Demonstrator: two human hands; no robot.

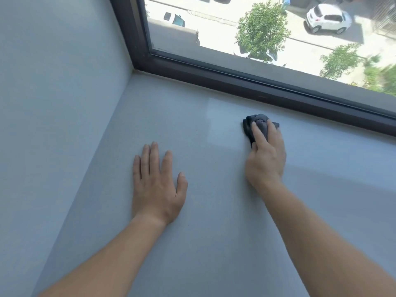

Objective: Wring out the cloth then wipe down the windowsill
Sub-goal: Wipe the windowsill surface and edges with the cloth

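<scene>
A small dark grey cloth (252, 122), bunched up, lies on the pale grey windowsill (192, 129) a short way in front of the window frame. My right hand (265, 155) presses down on it, fingers curled over the cloth, most of which is hidden under the hand. My left hand (157, 183) rests flat on the sill to the left, fingers apart, holding nothing. A slightly shinier patch of sill shows just left of the cloth.
A dark brown window frame (235, 80) runs along the back of the sill, with glass above it. A pale side wall (60, 93) closes the sill on the left, meeting it in a corner. Trees and parked cars lie far below outside.
</scene>
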